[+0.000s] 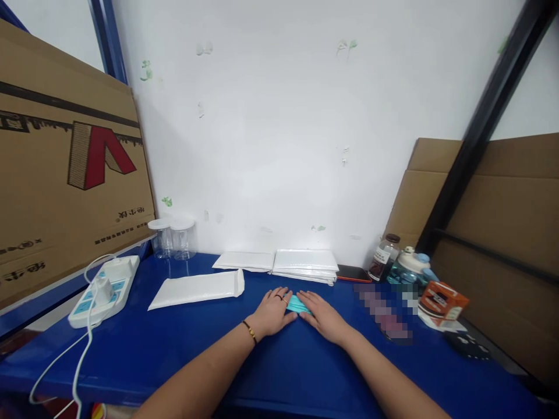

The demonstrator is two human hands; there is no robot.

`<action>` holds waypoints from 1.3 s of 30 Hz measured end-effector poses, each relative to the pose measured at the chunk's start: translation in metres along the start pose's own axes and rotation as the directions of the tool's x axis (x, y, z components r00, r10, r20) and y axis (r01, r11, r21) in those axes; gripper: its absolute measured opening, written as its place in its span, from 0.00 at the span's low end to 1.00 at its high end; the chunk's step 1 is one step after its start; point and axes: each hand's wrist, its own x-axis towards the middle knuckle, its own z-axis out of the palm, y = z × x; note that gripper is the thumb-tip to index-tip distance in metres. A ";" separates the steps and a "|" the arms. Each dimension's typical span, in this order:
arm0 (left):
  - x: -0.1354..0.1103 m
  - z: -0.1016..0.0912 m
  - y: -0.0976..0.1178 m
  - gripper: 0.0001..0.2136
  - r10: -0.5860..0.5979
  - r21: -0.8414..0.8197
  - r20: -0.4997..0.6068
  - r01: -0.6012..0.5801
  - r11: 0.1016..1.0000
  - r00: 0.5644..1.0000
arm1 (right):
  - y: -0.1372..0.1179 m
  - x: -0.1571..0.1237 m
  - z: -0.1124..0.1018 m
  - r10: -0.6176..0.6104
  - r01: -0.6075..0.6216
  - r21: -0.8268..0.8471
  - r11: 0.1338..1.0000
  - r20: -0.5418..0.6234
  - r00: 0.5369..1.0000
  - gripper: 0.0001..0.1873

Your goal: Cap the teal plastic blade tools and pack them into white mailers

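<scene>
A teal folded piece that looks like a pleated face mask (297, 304) lies on the blue table, partly covered by my fingers. From the left, my left hand (274, 311) rests on its edge, fingers stretched out and flat. My right hand (322, 317) lies on the other edge in the same way, with the fingers extended. Neither hand lifts the piece. Just beyond them sits a stack of white padded envelopes (305, 265), beside another white envelope pile (244, 260). A single white padded envelope (196, 289) lies to the left of my left hand.
A white power strip (107, 291) with a plug and cable occupies the left side, near two clear lidded jars (182, 241). On the right are a phone (354, 273), a dark bottle (384, 258), a water bottle (410, 267) and an orange box (442, 304). Cardboard flanks both sides.
</scene>
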 end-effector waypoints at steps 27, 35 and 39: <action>0.043 -0.010 -0.037 0.07 -0.143 -0.202 0.047 0.150 0.968 0.989 | 0.025 0.035 -0.017 0.164 -0.144 0.632 0.761 0.027 0.986 0.14; 0.046 -0.019 -0.038 0.05 -0.118 -0.026 -0.028 0.117 0.993 0.993 | 0.036 0.037 -0.022 0.225 -0.237 0.581 0.779 0.094 0.970 0.14; 0.048 -0.022 -0.036 0.06 -0.130 0.005 -0.015 0.130 0.992 0.991 | 0.035 0.039 -0.020 0.253 -0.205 0.564 0.800 -0.007 0.967 0.17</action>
